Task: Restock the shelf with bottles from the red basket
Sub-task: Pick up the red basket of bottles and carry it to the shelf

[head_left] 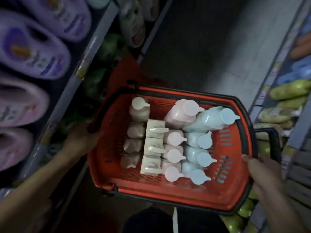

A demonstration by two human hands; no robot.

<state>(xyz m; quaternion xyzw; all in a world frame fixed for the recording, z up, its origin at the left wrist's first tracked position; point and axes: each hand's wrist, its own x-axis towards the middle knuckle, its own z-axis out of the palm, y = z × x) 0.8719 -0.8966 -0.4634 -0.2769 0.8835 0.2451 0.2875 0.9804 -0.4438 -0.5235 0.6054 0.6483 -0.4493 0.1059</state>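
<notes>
Red basket (234, 187) gripped at both ends: left hand (82, 138) on its shelf-side rim, right hand (264, 174) opposite. Inside, upright rows of cream, pink and blue bottles (175, 155).

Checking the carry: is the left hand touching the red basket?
Touching. The head view shows the left hand gripping the left rim of the red basket, fingers curled over its dark edge with no gap.

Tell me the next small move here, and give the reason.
Probably set the red basket down on the floor. The left hand grips its left rim and the right hand its right rim, so neither is free to lift a bottle. The pump bottles all stand inside the basket, none yet on the shelf.
</notes>
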